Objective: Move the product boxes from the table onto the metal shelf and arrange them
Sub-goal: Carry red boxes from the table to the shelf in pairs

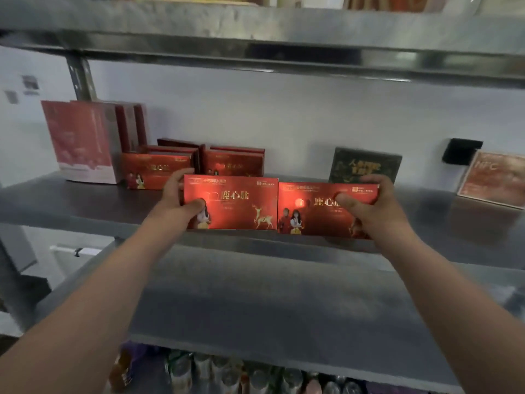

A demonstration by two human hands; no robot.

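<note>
Here, a metal shelf (85,200) fills the view, its middle level carrying boxes against a pale wall (284,118). A tall pink-and-red box (81,142) stands upright at the far left, with two red boxes (154,170) and (233,163) just beside it toward the back. A dark box (365,166) leans near the wall on the right, and an orange box (494,179) sits at the right edge. At the front lip, two red boxes stand side by side, touching. The left hand (181,197) grasps the left red box (231,206) at its outer end, thumb on the front face. The right hand (369,206) grasps the right red box (315,210) the same way. Cans (255,376), blurred, show on the level below.
</note>
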